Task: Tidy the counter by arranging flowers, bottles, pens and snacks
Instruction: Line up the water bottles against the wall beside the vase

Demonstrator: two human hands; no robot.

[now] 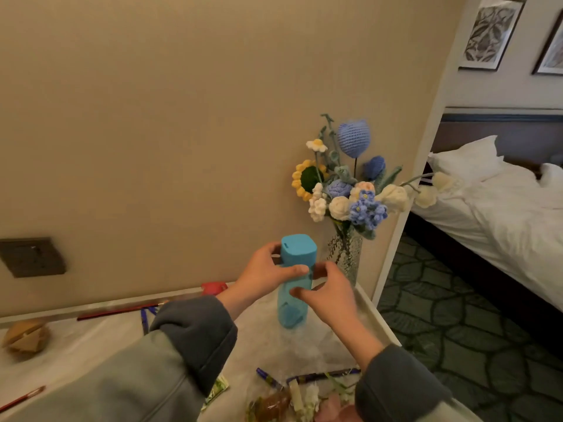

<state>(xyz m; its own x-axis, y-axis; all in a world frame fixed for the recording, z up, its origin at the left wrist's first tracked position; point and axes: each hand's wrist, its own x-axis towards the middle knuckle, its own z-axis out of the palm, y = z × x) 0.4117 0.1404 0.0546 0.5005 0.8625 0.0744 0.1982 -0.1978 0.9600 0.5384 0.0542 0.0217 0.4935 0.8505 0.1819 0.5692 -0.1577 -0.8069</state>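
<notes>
Head view: blue bottle upright between left hand and right hand.

The single head-worn camera looked forward and down, close over the counter. A wall filled 12 o'clock; a bed lay at 3 o'clock

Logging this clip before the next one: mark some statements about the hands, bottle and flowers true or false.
1. The left hand and right hand both grip the translucent blue plastic bottle. True.
2. The bottle lies on its side. False: it is upright.
3. The crocheted flowers stand in a clear textured glass vase. True.
4. The bottle's blue cap is off. False: the cap is on.
5. The vase is left of the bottle. False: right of it.
</notes>
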